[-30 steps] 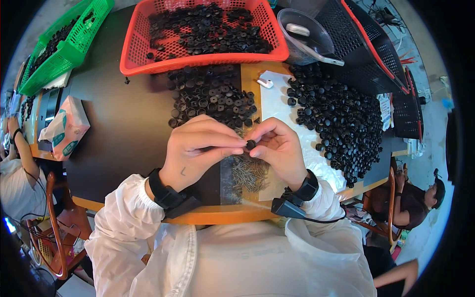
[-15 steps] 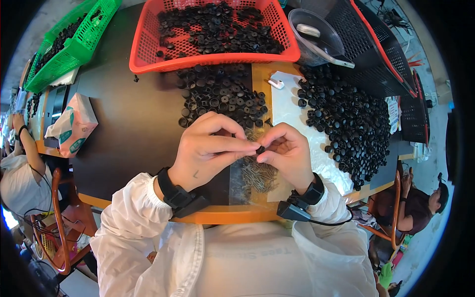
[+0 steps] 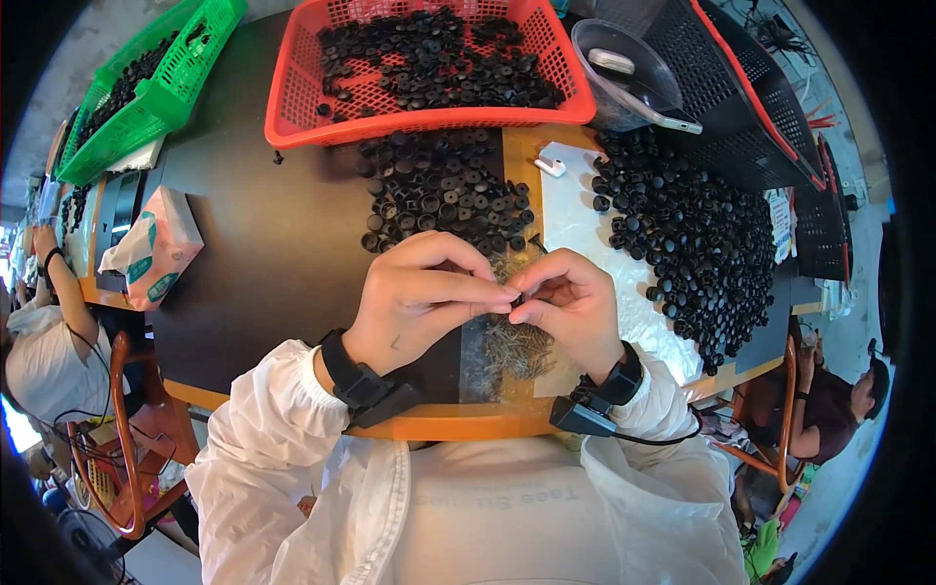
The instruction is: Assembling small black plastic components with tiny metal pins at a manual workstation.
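Both forearms, in white sleeves with black wrist straps, rise from the lower edge and converge over the near side of the table (image 3: pixel 253 263). The left hand (image 3: pixel 414 297) is turned inward, its thumb and index finger extended to the right in a pinch. The right hand (image 3: pixel 575 307) faces it with curled fingers, the thumb and index finger closing from the opposite side. Both hands grip one small black plastic part (image 3: pixel 518 301), located between the meeting fingertips and largely covered by them. Directly below the part lies a pile of metal screws (image 3: pixel 519 351); beyond the hands lies a group of loose black round caps (image 3: pixel 444 200). To the right, black knobs (image 3: pixel 702 253) are heaped partly on a white sheet (image 3: pixel 568 219), with a white earbud (image 3: pixel 552 167) near its far end. A red perforated basket (image 3: pixel 429 127) containing black parts stands at the far side; a green basket (image 3: pixel 166 107) stands far left, beyond a tissue pack (image 3: pixel 161 249). Other people sit at left and right.
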